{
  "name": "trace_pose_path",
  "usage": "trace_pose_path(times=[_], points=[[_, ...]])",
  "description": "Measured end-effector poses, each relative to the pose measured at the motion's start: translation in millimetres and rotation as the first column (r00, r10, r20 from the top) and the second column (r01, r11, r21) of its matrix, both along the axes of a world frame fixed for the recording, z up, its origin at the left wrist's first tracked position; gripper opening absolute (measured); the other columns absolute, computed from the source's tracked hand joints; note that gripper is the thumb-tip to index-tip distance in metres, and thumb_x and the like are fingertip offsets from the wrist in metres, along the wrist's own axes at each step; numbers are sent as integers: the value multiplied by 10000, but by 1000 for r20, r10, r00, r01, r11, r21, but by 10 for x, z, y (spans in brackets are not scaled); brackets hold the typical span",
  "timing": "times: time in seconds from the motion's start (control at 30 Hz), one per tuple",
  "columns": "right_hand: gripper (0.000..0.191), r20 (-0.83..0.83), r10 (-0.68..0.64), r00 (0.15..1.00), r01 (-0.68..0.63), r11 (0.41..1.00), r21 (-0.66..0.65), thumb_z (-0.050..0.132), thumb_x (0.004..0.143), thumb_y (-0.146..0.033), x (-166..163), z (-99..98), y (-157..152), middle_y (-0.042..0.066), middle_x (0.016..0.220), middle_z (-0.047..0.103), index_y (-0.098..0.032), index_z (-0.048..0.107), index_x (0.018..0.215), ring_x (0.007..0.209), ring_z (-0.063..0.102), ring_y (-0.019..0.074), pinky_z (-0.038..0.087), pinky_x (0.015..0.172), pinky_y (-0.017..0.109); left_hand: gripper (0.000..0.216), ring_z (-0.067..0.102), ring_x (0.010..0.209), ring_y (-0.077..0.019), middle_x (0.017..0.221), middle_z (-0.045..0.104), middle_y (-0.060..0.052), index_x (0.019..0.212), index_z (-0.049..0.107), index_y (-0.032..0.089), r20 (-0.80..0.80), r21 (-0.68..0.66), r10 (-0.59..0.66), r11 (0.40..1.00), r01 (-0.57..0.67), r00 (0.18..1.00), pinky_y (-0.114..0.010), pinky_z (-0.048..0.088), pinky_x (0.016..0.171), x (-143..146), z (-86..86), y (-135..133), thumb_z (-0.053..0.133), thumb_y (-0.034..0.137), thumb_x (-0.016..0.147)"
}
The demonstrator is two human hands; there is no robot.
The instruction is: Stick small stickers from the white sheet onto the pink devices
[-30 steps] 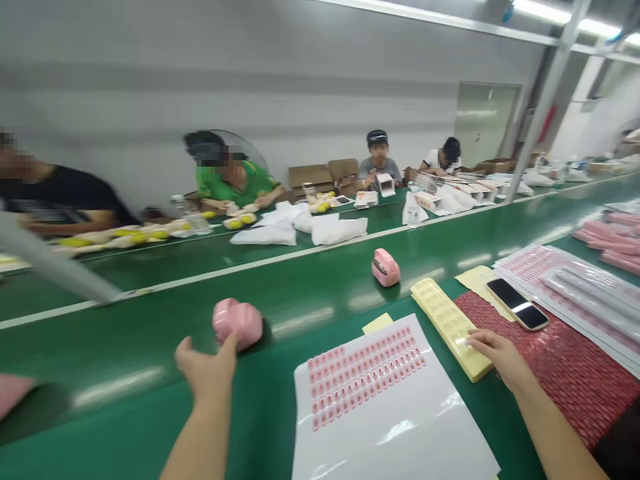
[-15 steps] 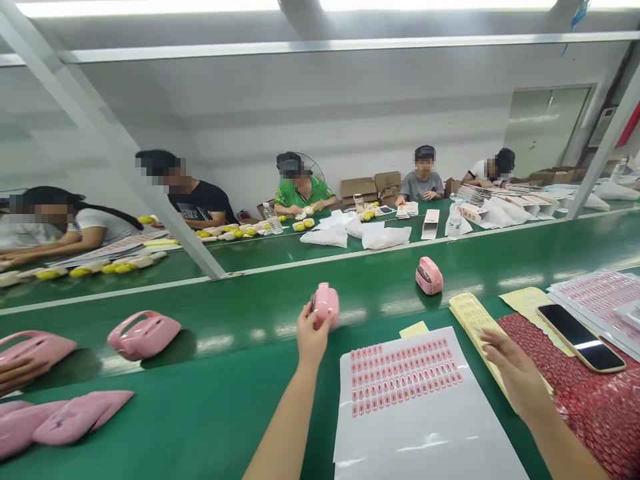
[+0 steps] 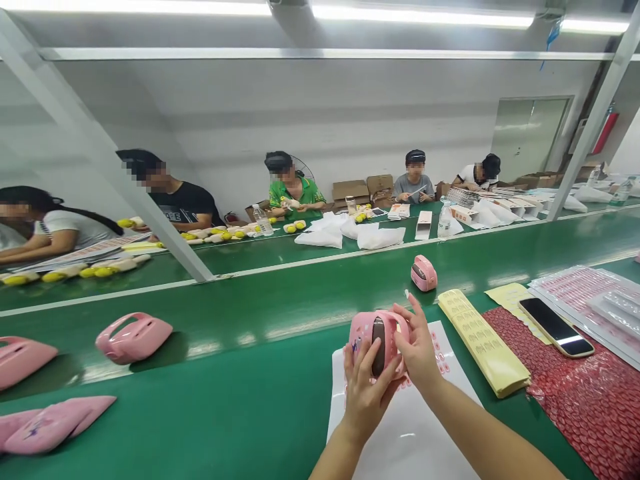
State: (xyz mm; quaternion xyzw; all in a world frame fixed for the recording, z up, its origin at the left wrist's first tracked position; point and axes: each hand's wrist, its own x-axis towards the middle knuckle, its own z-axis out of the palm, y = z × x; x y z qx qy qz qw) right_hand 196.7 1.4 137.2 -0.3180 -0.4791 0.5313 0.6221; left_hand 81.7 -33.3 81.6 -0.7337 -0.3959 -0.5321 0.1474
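My left hand [image 3: 365, 390] grips a pink plastic toy [image 3: 373, 332] with a dark oval panel, holding it up over a white sticker sheet [image 3: 400, 437]. From the right side my right hand [image 3: 417, 343] presses against the same toy, fingers curled on its edge, a tiny white bit near the fingertips. Both hands sit close together above the sheet's rows of small pink stickers.
A second pink toy [image 3: 423, 273] rides the green conveyor belt [image 3: 240, 313]; more pink shells [image 3: 133, 335] lie to the left. A yellow sticker strip [image 3: 483, 340], a phone [image 3: 555, 327] and a red patterned mat [image 3: 595, 400] lie to the right. Several people work across the belt.
My left hand carried the pink toy back from the belt to above the sticker sheet. My right hand left the yellow strip and came onto the toy.
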Motion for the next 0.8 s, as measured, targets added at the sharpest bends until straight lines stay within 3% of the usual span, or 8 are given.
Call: trace_pose_path(times=[0.07, 0.1, 0.17, 0.23, 0.33, 0.47, 0.57, 0.8], points=[[730, -94, 64, 994, -72, 994, -85, 564, 614, -174, 44, 29, -21, 58, 1190, 496, -300, 314, 1289, 1098, 491, 193, 408, 917, 350, 507, 297, 1251, -317, 1329, 393, -77, 1205, 463, 328, 360, -154, -38, 983, 99, 932, -532, 208, 1028, -77, 24, -61, 614, 436, 733], [745, -141, 98, 985, -117, 984, -132, 571, 594, -174, 63, 54, -32, 55, 1186, 499, -314, 323, 1283, 1074, 505, 199, 448, 855, 340, 565, 280, 1258, -319, 1346, 374, -85, 1240, 428, 307, 597, -254, -29, 941, 223, 802, -526, 244, 1017, -103, 45, -97, 545, 545, 741], [762, -220, 179, 959, -224, 953, -204, 580, 560, -170, 86, 105, -52, 49, 1175, 506, -341, 346, 1264, 1028, 526, 206, 489, 726, 310, 645, 298, 1248, -326, 1334, 395, -106, 1240, 444, 250, 911, -329, 85, 741, 586, 404, -522, 313, 982, -115, 95, -174, 374, 671, 756], [751, -249, 255, 934, -313, 922, -230, 579, 542, -161, 84, 135, -61, 43, 1161, 513, -353, 381, 1241, 1020, 523, 212, 489, 653, 285, 659, 376, 1198, -335, 1260, 485, -104, 1147, 547, 241, 976, -183, 197, 516, 837, 92, -528, 354, 951, -77, 133, -246, 307, 707, 749], [686, -132, 225, 965, -249, 946, -207, 596, 547, -181, 53, 105, -26, 43, 1147, 510, -332, 452, 1200, 1052, 490, 214, 475, 718, 304, 629, 445, 1144, -329, 1146, 581, -72, 1034, 623, 285, 964, 6, 235, 436, 900, -120, -529, 374, 930, 14, 142, -316, 323, 735, 713], [574, 186, 3, 983, 18, 993, -112, 608, 606, -275, 70, 7, 74, 40, 1162, 496, -302, 502, 1169, 1069, 448, 206, 393, 881, 359, 544, 475, 1117, -308, 1078, 620, -38, 965, 643, 321, 917, 79, 306, 490, 868, -256, -490, 419, 890, 58, 127, -310, 402, 718, 684], [437, 224, -63, 973, 84, 993, -84, 610, 632, -338, 124, 10, 88, 45, 1133, 513, -270, 566, 1062, 1060, 440, 206, 382, 873, 351, 464, 517, 1062, -283, 1031, 638, -36, 965, 639, 302, 904, 32, 326, 596, 803, -278, -412, 467, 837, 22, 150, -265, 532, 632, 657], [175, 154, 214, 965, -185, 965, -186, 667, 601, -343, -4, 91, -191, -1, 748, 546, -199, 582, 650, 702, 491, 139, 393, 666, 283, 701, 535, 1012, -292, 1057, 608, -91, 1178, 496, 202, 956, -114, 265, 735, 669, -128, -379, 477, 810, -15, 198, -255, 656, 566, 601]])
